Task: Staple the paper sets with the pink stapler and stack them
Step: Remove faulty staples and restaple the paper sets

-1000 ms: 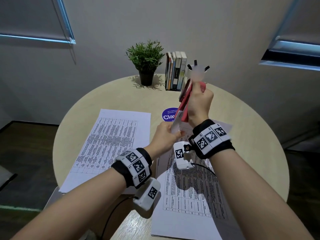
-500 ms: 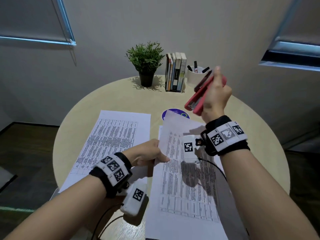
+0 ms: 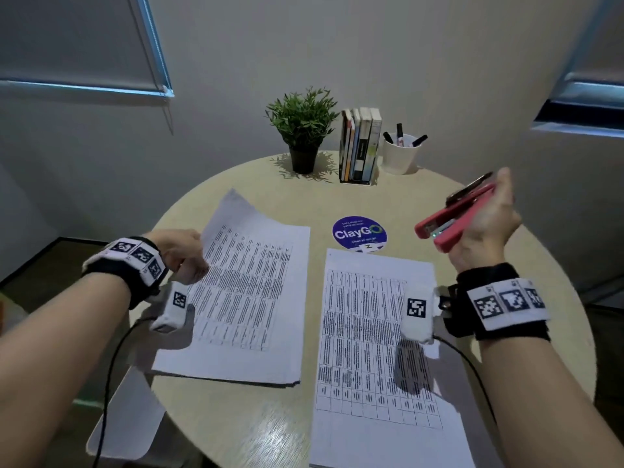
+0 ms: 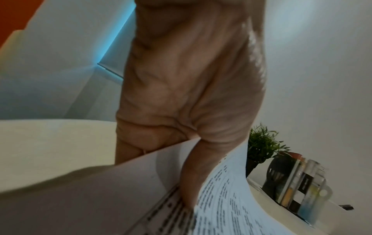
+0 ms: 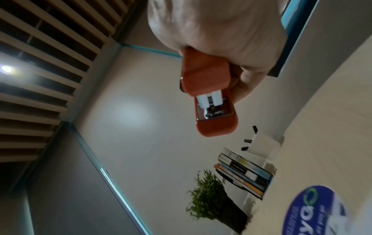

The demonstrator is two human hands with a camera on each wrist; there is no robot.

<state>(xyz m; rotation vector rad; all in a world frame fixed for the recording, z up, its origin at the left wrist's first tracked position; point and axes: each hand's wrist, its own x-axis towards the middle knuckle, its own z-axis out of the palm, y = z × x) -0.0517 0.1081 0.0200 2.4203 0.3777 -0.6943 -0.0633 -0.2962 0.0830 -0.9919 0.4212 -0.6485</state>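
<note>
Holding pink stapler (image 3: 454, 216) clenched in my right hand (image 3: 486, 221), raised above tabletop (image 3: 236, 417). Left hand (image 3: 184, 253) pinches top sheet edge of left paper set (image 3: 243, 292); right paper set (image 3: 371, 349) flat. Risk: loose sheets fanning, misaligned staple. Books (image 3: 359, 145), plant (image 3: 302, 126), pen cup (image 3: 400, 155) well clear.

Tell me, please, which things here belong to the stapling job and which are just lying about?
Job:
pink stapler in right hand
paper set held by left hand
right paper stack

Lying about:
potted plant
books
pen cup
blue sticker
</note>
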